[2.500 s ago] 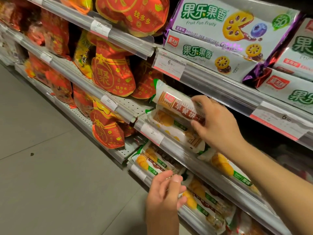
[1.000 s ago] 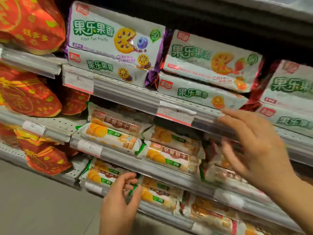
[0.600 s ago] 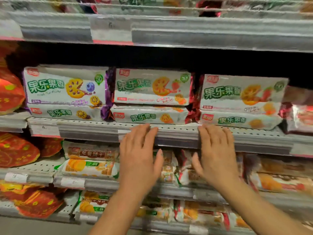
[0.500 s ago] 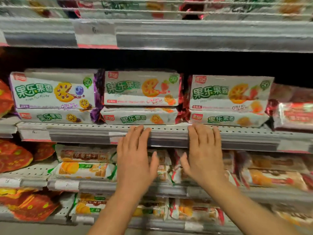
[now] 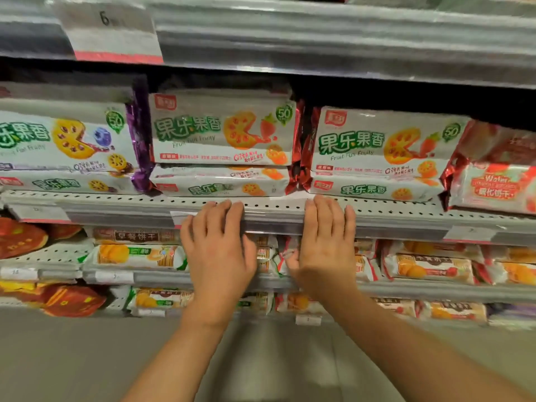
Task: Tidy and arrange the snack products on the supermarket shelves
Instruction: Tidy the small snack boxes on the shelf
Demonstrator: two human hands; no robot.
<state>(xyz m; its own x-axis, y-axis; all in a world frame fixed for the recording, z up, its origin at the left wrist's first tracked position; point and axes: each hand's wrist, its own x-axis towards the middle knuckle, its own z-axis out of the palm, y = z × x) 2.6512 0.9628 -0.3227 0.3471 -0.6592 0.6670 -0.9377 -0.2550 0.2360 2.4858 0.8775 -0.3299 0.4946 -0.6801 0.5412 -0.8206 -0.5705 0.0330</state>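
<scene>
Where the two red-edged biscuit packs lie stacked on the perforated shelf, set back from its front lip, a bare strip of shelf shows before them. The left hand and right hand rest flat there, fingers straight and together, holding nothing, fingertips just short of the packs. A purple-edged stack flanks them left, another red-edged stack right. Dark headroom remains above; slim biscuit sleeves fill lower shelves.
</scene>
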